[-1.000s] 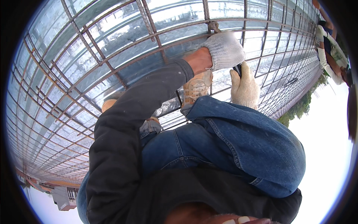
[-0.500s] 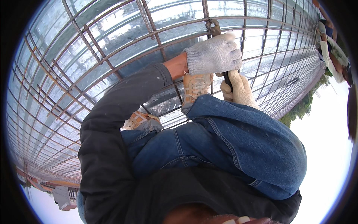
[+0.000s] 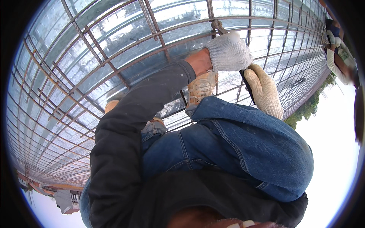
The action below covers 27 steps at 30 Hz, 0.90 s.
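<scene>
A pair of end-cutting pliers point(image 3: 217, 26) has its rust-brown head against a crossing of steel rebar point(image 3: 211, 19) at the top centre. My left hand point(image 3: 231, 52), in a whitish knit glove, is closed around the pliers just below the head. My right hand point(image 3: 263, 89), in a cream glove, grips a black handle lower down and to the right. Both hands hold the same tool, which slants from the crossing down to the right. Whether wire sits in the jaws is too small to tell.
A rebar grid point(image 3: 114, 68) spreads over ribbed shiny metal decking point(image 3: 182, 47). My tan shoe point(image 3: 201, 89) stands among the bars by my bent knee in blue jeans point(image 3: 251, 140). Another person point(image 3: 336, 49) is at the far right edge. Trees point(image 3: 308, 112) show beyond the deck.
Both hands have shifted to the right, swinging the pliers' handles that way. The pliers' head stays near the same rebar crossing.
</scene>
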Motion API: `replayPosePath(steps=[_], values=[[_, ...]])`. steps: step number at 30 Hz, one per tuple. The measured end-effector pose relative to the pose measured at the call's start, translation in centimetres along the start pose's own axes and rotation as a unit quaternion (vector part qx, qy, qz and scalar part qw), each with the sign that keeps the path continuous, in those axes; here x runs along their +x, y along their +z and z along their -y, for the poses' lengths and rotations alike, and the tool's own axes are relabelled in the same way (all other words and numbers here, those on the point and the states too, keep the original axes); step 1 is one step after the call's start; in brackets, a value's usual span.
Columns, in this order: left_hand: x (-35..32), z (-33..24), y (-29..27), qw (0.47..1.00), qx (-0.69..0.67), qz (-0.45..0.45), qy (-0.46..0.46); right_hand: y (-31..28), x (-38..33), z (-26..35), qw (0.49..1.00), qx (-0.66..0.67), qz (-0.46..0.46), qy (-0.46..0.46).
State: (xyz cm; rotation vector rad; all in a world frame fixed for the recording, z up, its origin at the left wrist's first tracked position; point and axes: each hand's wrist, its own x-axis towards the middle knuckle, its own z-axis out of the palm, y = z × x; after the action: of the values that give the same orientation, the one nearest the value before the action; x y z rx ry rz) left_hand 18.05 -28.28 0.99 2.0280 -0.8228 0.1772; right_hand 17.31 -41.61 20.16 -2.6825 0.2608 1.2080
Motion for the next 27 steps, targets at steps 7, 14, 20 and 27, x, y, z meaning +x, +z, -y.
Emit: replayPosePath(steps=[7, 14, 20, 27], values=[[1.2, 0.3, 1.2, 0.998, 0.066, 0.012, 0.006, 2.7, 0.5, 0.4, 0.979, -0.186, -0.078, -0.028], [1.9, 0.0, 1.0, 0.988, 0.103, 0.112, -0.028, 2.9, 3.9, -3.7, 0.993, -0.106, -0.026, -0.048], [2.3, 0.2, 1.3, 0.988, 0.111, 0.102, -0.031, 3.3, 5.6, -5.3, 0.988, -0.105, -0.032, -0.106], [2.1, -0.3, 1.4, 0.986, 0.116, 0.113, -0.025, 3.2, 6.6, -6.0, 0.985, -0.103, -0.032, -0.135]])
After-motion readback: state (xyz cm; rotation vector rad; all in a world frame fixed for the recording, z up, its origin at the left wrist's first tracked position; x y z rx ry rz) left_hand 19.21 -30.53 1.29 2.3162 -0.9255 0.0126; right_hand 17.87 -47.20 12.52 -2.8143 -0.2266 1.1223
